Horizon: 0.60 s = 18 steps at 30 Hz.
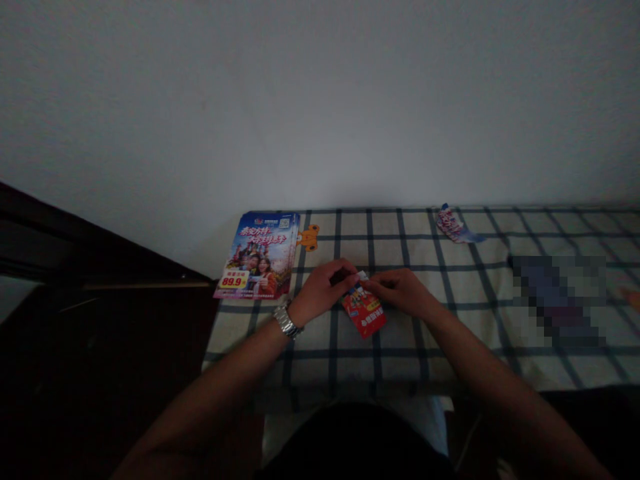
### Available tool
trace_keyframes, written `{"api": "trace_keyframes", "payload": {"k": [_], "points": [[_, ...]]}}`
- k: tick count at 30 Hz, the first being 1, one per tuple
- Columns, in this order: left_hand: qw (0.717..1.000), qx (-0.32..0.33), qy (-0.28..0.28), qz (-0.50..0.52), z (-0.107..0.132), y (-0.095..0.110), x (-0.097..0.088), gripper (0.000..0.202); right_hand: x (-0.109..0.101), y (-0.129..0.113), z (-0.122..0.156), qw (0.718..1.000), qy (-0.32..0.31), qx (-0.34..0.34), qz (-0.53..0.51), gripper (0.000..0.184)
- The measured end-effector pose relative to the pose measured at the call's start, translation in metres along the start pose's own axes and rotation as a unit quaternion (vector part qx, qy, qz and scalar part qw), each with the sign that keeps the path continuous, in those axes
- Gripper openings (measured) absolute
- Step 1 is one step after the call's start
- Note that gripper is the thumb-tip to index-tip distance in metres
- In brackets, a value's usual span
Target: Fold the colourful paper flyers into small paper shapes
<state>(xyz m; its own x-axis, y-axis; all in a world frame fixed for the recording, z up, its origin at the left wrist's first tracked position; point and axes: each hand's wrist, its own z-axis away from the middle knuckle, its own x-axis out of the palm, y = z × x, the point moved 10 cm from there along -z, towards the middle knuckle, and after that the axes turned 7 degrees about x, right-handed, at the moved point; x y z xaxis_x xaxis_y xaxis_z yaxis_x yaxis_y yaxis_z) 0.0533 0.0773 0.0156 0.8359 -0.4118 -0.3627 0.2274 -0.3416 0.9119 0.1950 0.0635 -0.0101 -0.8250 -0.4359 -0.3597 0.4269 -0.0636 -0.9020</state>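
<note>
Between my hands is a small red printed paper piece (369, 320), with yellow and blue patches and white lettering; it looks folded. My left hand (331, 283) pinches its upper left end with thumb and finger. On the other side my right hand (395, 288) grips the upper right end, its fingertips close to those of the left. A pale tip of the paper shows between the fingertips. The paper's lower end points toward me over the checked cloth. Left of my left hand lies a stack of blue and pink printed flyers (260, 257).
A checked cloth (320, 360) covers the table, which backs onto a pale wall (350, 120). A crumpled printed paper (454, 225) lies near the back edge. At right is a dark, pixelated object (555, 300). An orange bear figure (308, 238) sits beside the flyers.
</note>
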Motion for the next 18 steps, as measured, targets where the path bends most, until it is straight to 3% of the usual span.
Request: {"api": "trace_keyframes", "payload": {"k": [18], "points": [[0.998, -0.009, 0.061, 0.031, 0.0, -0.007, -0.016, 0.025, -0.006, -0.003, 0.002, 1.0, 0.005, -0.01, 0.014, 0.041]]}}
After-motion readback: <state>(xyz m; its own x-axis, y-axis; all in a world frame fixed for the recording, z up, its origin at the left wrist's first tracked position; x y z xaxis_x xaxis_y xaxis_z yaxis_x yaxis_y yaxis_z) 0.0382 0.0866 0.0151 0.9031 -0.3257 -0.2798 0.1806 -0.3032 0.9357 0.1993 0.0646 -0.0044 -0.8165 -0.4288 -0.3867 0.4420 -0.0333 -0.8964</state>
